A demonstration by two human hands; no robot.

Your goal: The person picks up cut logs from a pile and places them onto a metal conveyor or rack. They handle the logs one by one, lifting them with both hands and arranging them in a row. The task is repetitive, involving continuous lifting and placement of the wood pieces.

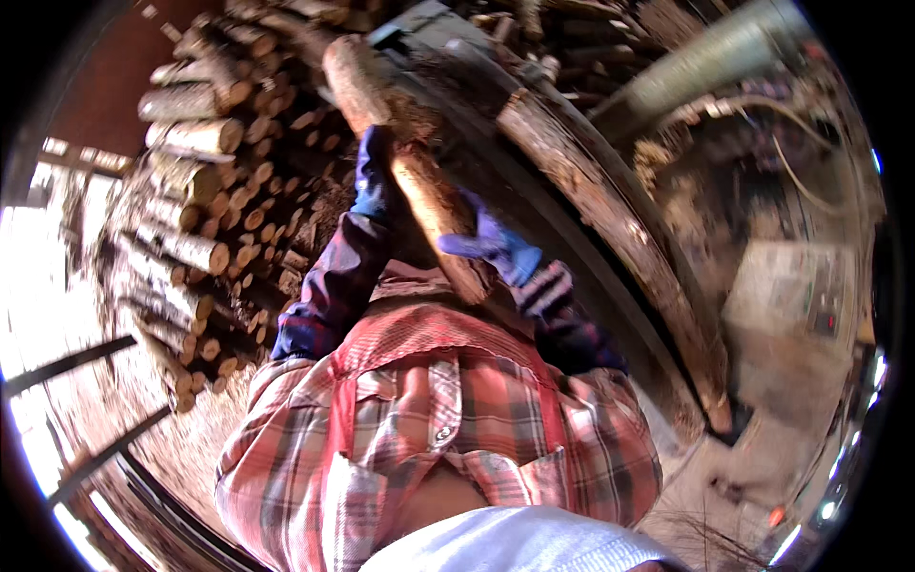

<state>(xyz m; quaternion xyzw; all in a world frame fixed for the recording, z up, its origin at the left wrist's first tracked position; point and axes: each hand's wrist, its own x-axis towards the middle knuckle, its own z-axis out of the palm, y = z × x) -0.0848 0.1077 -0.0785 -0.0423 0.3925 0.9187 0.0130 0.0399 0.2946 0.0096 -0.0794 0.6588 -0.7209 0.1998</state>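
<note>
A thick log (424,186) with brown bark slants across in front of my chest, its far end up to the left and its near end close to my apron. On its left side my left hand (374,172), in a blue glove, is closed against it, with most of the fingers hidden. My right hand (494,246), in a purple-blue glove, grips the log's near part from the right, thumb lying across the bark. Right of it, a longer log (610,205) rests along a dark metal trough (562,238).
Cut logs (195,138) stand in a tall stack on the left, with cut ends showing. A large grey pipe (701,71) runs across the upper right. More wood (596,48) lies piled at the back. A pale panel (786,286) is at the right.
</note>
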